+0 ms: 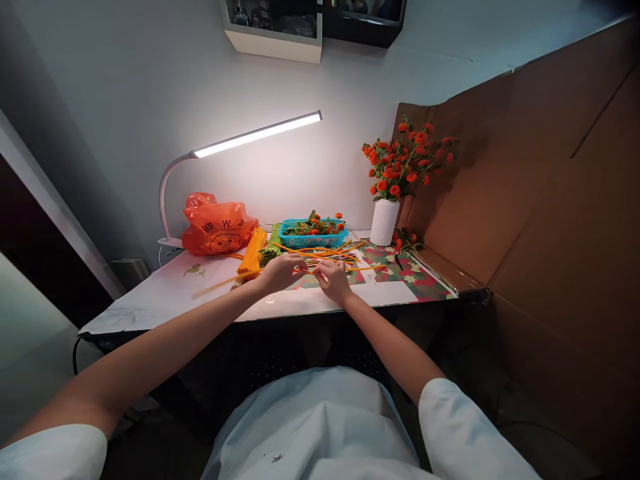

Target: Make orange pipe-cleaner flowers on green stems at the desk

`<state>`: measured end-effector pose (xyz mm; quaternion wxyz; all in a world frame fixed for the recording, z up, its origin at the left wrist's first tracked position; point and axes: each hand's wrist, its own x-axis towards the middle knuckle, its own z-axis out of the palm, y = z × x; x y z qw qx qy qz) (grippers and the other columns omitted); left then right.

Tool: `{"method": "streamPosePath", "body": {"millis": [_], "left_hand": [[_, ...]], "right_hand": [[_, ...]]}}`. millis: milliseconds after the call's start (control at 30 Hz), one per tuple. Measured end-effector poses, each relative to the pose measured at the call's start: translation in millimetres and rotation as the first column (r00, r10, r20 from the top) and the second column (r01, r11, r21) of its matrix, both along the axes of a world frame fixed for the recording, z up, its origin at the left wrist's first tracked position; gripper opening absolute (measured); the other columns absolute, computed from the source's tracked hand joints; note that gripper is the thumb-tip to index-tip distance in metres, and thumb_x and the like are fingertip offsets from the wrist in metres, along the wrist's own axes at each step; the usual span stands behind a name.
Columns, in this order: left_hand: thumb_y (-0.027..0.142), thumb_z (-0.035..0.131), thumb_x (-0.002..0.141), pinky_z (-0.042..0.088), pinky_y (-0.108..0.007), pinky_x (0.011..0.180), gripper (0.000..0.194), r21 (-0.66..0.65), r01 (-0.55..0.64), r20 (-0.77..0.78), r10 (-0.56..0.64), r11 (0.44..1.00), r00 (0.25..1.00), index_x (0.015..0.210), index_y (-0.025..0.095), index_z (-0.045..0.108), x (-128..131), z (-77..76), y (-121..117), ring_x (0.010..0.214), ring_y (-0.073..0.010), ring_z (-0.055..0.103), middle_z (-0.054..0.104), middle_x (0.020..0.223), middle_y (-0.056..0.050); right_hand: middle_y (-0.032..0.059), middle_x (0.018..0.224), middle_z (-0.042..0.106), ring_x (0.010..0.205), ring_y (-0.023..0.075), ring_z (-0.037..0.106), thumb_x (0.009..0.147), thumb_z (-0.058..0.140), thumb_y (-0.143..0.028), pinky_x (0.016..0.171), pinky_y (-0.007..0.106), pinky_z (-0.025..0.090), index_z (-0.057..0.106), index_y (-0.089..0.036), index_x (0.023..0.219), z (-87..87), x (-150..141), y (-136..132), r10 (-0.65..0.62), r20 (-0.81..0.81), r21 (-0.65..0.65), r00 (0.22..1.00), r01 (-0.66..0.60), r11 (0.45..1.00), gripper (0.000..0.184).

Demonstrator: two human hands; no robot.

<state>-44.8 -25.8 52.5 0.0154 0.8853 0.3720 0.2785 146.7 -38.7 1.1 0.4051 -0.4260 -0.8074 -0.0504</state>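
Observation:
Above the front part of the table, my left hand (pixel 281 273) and my right hand (pixel 333 281) are close together with fingertips pinched. Between them runs an orange pipe cleaner (pixel 370 269); one end sticks out past my right hand, and a motion-blurred length trails left beneath my left wrist. Just beyond my hands lie several loose orange stems (pixel 325 253). A thick bundle of orange pipe cleaners (pixel 254 252) and a green bundle (pixel 275 237) lie behind my left hand. The exact grip of the fingertips is too small to make out.
A blue basket (pixel 313 240) holds orange flowers with green leaves. Behind stand a red plastic bag (pixel 220 227), a lit desk lamp (pixel 257 135) and a white vase (pixel 385 223) of orange flowers (pixel 395 163). A tall cardboard sheet (pixel 520 167) borders the right side.

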Motion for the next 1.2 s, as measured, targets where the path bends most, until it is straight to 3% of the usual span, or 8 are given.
{"method": "streamPosePath", "body": {"millis": [133,467,633,733,833,900,1033,1200], "left_hand": [[0.032,0.04,0.095,0.044,-0.022,0.061,0.03,0.353,0.097,-0.165,-0.04,0.931,0.986,0.089,0.02,0.067,-2.1,-13.9,-5.6,0.068,-0.012,0.059,0.063,0.081,-0.005],[0.023,0.041,0.095,0.041,-0.024,0.059,0.027,0.473,0.116,-0.302,0.037,0.874,0.952,0.08,0.019,0.063,-1.3,-14.9,-3.2,0.07,-0.0143,0.06,0.061,0.078,-0.005],[0.027,0.039,0.093,0.038,-0.023,0.053,0.025,0.261,0.004,-0.189,0.047,0.965,0.981,0.085,0.018,0.062,5.5,-16.9,-5.1,0.065,-0.0135,0.058,0.064,0.086,-0.006],[0.037,0.044,0.09,0.039,-0.023,0.053,0.029,-0.054,-0.01,-0.057,0.006,0.999,0.998,0.077,0.018,0.061,7.1,-10.6,1.6,0.062,-0.014,0.056,0.063,0.075,-0.005],[0.048,0.049,0.085,0.035,-0.023,0.045,0.037,-0.473,-0.001,0.008,0.006,0.881,1.0,0.068,0.017,0.06,6.1,-0.9,12.4,0.047,-0.0118,0.046,0.052,0.054,0.0],[0.051,0.051,0.083,0.033,-0.023,0.044,0.039,-0.537,-0.019,0.01,0.029,0.843,1.0,0.066,0.017,0.059,5.9,2.8,15.9,0.045,-0.0109,0.043,0.049,0.051,0.001],[0.038,0.052,0.085,0.039,-0.024,0.053,0.027,-0.062,-0.069,-0.093,0.063,0.996,0.994,0.073,0.017,0.062,8.0,-3.3,7.7,0.06,-0.0136,0.053,0.062,0.071,-0.004],[0.022,0.041,0.093,0.043,-0.025,0.061,0.024,0.422,0.113,-0.281,0.011,0.899,0.96,0.087,0.019,0.064,5.6,-15.7,-2.5,0.073,-0.0153,0.06,0.062,0.084,-0.007]], "right_hand": [[0.002,0.088,0.069,0.091,0.0184,0.059,0.093,0.047,-0.021,0.075,0.031,0.025,0.065,-0.02,0.078,-0.6,1.2,3.9,0.046,-0.137,-0.13,0.99,-0.064,0.989,0.022],[0.0012,0.086,0.07,0.086,0.0172,0.06,0.087,0.055,-0.019,0.075,0.031,0.026,0.065,-0.019,0.076,-2.2,1.4,6.4,0.1,-0.177,-0.174,0.979,-0.131,0.976,0.015],[0.001,0.085,0.069,0.088,0.0178,0.059,0.089,0.053,-0.019,0.075,0.031,0.024,0.066,-0.02,0.077,-0.6,2.1,4.1,0.08,-0.134,-0.145,0.988,-0.099,0.984,0.018],[0.0026,0.09,0.069,0.093,0.0194,0.058,0.092,0.049,-0.021,0.077,0.032,0.023,0.066,-0.021,0.081,0.7,2.0,0.9,0.038,-0.037,-0.058,0.999,-0.04,0.997,0.02],[0.0064,0.098,0.069,0.095,0.0215,0.055,0.095,0.045,-0.023,0.082,0.035,0.023,0.065,-0.022,0.087,0.9,0.2,-1.2,-0.03,0.052,0.059,0.998,0.027,0.998,0.022],[0.0076,0.1,0.068,0.094,0.0217,0.054,0.095,0.044,-0.023,0.083,0.037,0.023,0.065,-0.021,0.088,0.4,-1.1,-0.9,-0.069,0.039,0.073,0.997,0.066,0.995,0.022],[0.0047,0.09,0.069,0.091,0.0199,0.056,0.093,0.047,-0.023,0.08,0.034,0.026,0.064,-0.02,0.08,-1.4,-0.1,4.1,-0.034,-0.08,-0.082,0.996,0.027,0.996,0.022],[0.0014,0.082,0.067,0.082,0.0174,0.058,0.09,0.049,-0.027,0.078,0.03,0.031,0.066,-0.02,0.077,-4.8,4.0,14.3,0.062,-0.21,-0.273,0.976,-0.119,0.955,0.023]]}}
